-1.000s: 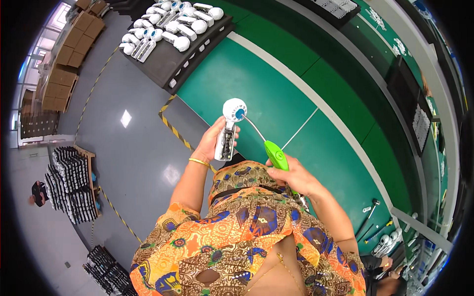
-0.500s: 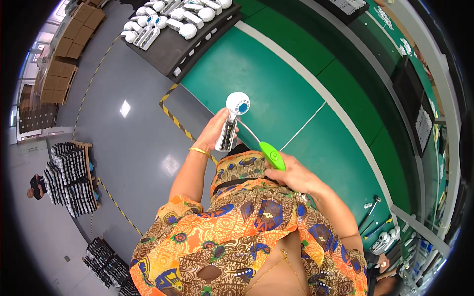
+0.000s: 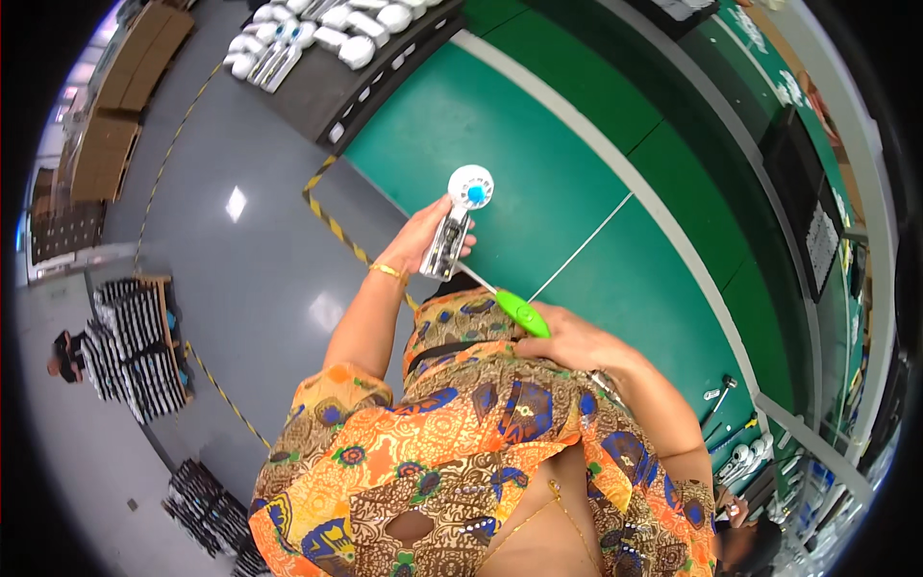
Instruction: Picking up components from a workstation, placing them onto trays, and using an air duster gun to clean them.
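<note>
A white device (image 3: 444, 248), with a round head that has a blue centre and a long body opened to show dark inner parts, is gripped in my left hand (image 3: 418, 237). It hangs upright in the air, head away from me, and my fingers wrap behind the body. Closed around a tool with a bright green oval handle (image 3: 524, 313) and thin metal shaft, my right hand (image 3: 569, 340) is close to my waist. The shaft's far end meets the lower right edge of the device's body; whether it touches is unclear. What kind of tool it is cannot be made out.
At the far left, a dark table (image 3: 317, 101) carries many similar white devices. Stacked racks of parts (image 3: 139, 351) and cardboard boxes (image 3: 139, 67) line the left. A green work surface (image 3: 538, 212) with hand tools (image 3: 721, 399) extends right. Another person (image 3: 67, 356) is at left.
The device has tilted slightly, its head shifting a little right and away. My right hand has lowered the green handle somewhat, and the shaft now meets the body lower down.
</note>
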The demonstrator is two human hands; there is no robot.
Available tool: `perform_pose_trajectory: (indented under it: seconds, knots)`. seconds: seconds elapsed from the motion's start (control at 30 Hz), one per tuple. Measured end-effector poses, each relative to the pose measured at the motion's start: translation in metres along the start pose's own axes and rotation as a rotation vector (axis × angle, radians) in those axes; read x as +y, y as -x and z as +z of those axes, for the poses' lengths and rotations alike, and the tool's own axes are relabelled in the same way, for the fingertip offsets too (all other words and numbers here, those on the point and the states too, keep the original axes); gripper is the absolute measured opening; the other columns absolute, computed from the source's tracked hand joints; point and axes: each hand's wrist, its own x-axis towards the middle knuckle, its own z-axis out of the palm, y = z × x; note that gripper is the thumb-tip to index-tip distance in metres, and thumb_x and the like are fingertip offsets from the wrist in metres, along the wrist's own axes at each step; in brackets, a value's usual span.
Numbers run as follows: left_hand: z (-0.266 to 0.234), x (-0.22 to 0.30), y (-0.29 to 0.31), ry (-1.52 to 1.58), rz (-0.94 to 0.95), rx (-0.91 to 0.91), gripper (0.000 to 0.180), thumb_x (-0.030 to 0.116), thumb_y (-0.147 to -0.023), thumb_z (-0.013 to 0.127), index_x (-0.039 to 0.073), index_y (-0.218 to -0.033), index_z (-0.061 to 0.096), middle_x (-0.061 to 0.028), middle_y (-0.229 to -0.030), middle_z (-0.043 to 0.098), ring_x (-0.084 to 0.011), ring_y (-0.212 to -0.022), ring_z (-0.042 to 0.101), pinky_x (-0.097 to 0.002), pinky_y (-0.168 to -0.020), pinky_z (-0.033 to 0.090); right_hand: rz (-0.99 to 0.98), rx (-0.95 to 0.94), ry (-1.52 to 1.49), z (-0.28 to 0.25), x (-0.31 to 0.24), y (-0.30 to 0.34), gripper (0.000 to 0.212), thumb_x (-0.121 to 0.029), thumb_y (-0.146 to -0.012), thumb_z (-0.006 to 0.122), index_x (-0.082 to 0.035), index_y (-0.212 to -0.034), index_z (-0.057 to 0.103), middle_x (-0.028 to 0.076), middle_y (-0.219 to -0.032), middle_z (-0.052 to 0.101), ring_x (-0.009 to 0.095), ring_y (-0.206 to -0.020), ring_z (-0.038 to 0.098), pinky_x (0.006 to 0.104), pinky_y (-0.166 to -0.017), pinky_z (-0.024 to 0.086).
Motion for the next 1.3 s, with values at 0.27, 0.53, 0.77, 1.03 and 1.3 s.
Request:
perform_pose_trajectory:
  seconds: [0.27, 0.53, 0.77, 1.03, 1.3]
  knots:
    - [0.045, 0.015, -0.058, -0.132, -0.087, -0.127, 0.043, 0.038, -0.095, 0.045, 0.007, -0.125, 0.041, -0.0137, -0.103, 0.060, -0.0236, -0.079, 0.065, -0.0375, -0.064, 0.059, 0.088, 0.124, -0.264, -0.033, 0.032, 0.019, 0.035, -0.015, -0.081, 0.063, 0.001, -0.109, 0.050, 0.004, -0.080, 0.056, 0.015, -0.066, 0.053, 0.0286, -0.056, 0.042]
    - [0.162, 0.025, -0.232, -0.917, 0.348, -0.264, 0.051, 0.005, -0.064, 0.068, 0.001, -0.111, 0.049, -0.0095, -0.092, 0.057, -0.0190, -0.079, 0.059, -0.0336, -0.070, 0.051, 0.180, 0.590, -0.805, -0.037, 0.082, 0.070, 0.035, -0.019, -0.079, 0.064, -0.005, -0.109, 0.055, 0.001, -0.068, 0.053, 0.010, -0.061, 0.051, 0.0251, -0.052, 0.035]
    - [0.314, -0.020, -0.294, -0.777, 0.662, -0.176, 0.083, 0.009, -0.070, 0.068, 0.001, -0.139, 0.023, -0.0272, -0.133, 0.034, -0.0402, -0.125, 0.035, -0.0408, -0.106, 0.031, 0.223, 0.756, -0.811, -0.003, 0.093, 0.055, 0.030, -0.010, -0.081, 0.063, -0.002, -0.109, 0.054, 0.000, -0.082, 0.054, 0.010, -0.072, 0.051, 0.0233, -0.067, 0.039]
    - [0.076, 0.191, -0.194, -1.455, 1.374, 0.399, 0.037, -0.010, -0.063, 0.057, 0.005, -0.096, 0.064, -0.0193, -0.105, 0.058, -0.0369, -0.103, 0.052, -0.0443, -0.089, 0.044, 0.243, 0.619, -0.783, -0.020, 0.065, 0.017, 0.029, -0.002, -0.082, 0.056, 0.002, -0.109, 0.046, 0.006, -0.069, 0.050, 0.014, -0.063, 0.047, 0.0292, -0.059, 0.038]
    - [-0.146, 0.279, -0.137, -2.140, 0.915, 0.813, 0.021, 0.015, -0.084, 0.053, 0.019, -0.101, 0.065, -0.0108, -0.112, 0.055, -0.0278, -0.110, 0.050, -0.0483, -0.094, 0.036, 0.299, 0.645, -0.787, -0.001, 0.033, -0.002, 0.033, 0.001, -0.076, 0.058, 0.002, -0.108, 0.049, 0.005, -0.070, 0.052, 0.015, -0.060, 0.050, 0.0287, -0.057, 0.039]
